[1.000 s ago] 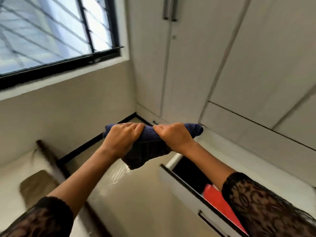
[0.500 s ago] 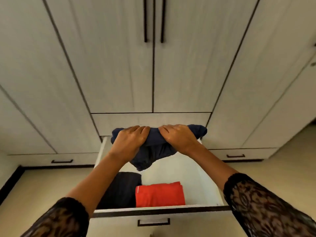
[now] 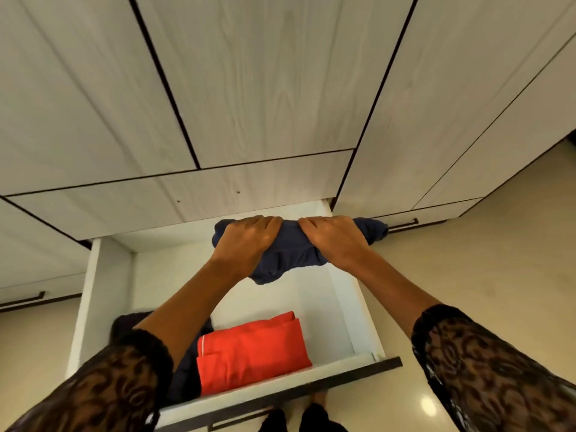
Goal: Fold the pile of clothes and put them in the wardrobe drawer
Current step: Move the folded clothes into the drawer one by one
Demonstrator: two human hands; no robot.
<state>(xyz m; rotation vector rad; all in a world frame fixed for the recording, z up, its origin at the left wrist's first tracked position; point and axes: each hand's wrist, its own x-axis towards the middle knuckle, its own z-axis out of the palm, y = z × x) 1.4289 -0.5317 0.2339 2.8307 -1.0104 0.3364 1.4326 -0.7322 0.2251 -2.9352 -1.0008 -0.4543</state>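
Hands are side by side, fingertips nearly meeting: left hand (image 3: pixel 246 244) and right hand (image 3: pixel 335 241) each grip the top of a folded navy garment (image 3: pixel 291 249), fingers curled over it. Garment is held above the rear of the open drawer (image 3: pixel 347 307), near its back right corner, its right end reaching past the right wall, its lower edge drooping free. Inside, against the front edge, a folded red garment (image 3: pixel 252 353) lies flat. Just left of it lies a dark garment (image 3: pixel 187 381), largely hidden by the left arm; possibly black or navy. Pale wardrobe doors (image 3: pixel 265 88) stand closed above.
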